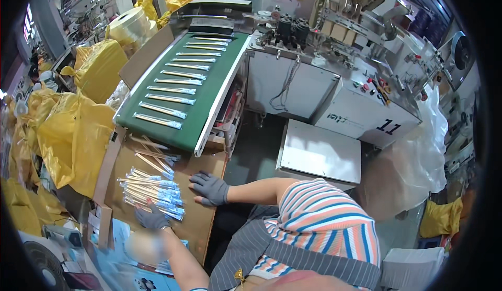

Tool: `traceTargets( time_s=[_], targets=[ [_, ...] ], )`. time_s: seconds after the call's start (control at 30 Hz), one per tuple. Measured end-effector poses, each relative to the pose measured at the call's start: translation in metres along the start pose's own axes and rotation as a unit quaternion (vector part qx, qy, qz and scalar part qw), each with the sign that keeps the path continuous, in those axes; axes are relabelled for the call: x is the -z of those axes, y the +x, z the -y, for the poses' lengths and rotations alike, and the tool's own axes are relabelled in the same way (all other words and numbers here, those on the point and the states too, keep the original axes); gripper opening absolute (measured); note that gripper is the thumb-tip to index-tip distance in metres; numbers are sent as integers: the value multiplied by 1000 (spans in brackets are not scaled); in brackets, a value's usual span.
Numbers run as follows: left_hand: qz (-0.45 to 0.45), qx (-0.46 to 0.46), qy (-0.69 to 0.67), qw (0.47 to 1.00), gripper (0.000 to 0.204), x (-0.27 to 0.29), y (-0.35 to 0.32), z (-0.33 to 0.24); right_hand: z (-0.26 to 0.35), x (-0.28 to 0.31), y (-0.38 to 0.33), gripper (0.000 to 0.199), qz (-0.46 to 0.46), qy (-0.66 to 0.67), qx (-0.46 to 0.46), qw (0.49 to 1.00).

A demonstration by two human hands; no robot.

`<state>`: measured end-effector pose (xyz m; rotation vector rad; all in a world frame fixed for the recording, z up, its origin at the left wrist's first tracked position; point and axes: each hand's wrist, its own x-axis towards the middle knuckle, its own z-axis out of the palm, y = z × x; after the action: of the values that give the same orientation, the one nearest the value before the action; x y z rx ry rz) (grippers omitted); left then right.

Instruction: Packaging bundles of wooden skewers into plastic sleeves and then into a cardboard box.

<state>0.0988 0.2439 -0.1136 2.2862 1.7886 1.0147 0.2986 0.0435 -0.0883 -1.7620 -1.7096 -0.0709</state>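
Observation:
A loose pile of wrapped chopstick pairs (pixel 151 191), pale sticks in clear and blue sleeves, lies on a brown cardboard board (pixel 201 223). My left hand (pixel 151 219), in a grey glove, presses against the near edge of the pile; its fingers are partly hidden. My right hand (pixel 210 187), also in a grey glove, lies flat with fingers spread on the board just right of the pile. A few more pairs (pixel 154 160) lie scattered beyond the pile, below the end of a sloping green conveyor belt (pixel 209 82) that carries several separate wrapped pairs (pixel 158 120).
A grey packing machine (pixel 361 108) with rollers and red buttons stands at the right, with a white box (pixel 319 152) below it. Full yellow plastic bags (pixel 78 134) crowd the left. A fan (pixel 36 262) sits at the lower left and a clear plastic bag (pixel 413 171) at the right.

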Motion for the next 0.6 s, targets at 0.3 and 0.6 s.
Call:
traceTargets(
  time_s=[0.3,0.6],
  targets=[
    [-16,-9,-19,1000,66,5,0,-4,-2,-5,1,52,4,5,3,1000],
    [-54,-26,-14,998,64,5,-2,-7,-2,-4,1,51,6,5,9,1000]
  ],
)
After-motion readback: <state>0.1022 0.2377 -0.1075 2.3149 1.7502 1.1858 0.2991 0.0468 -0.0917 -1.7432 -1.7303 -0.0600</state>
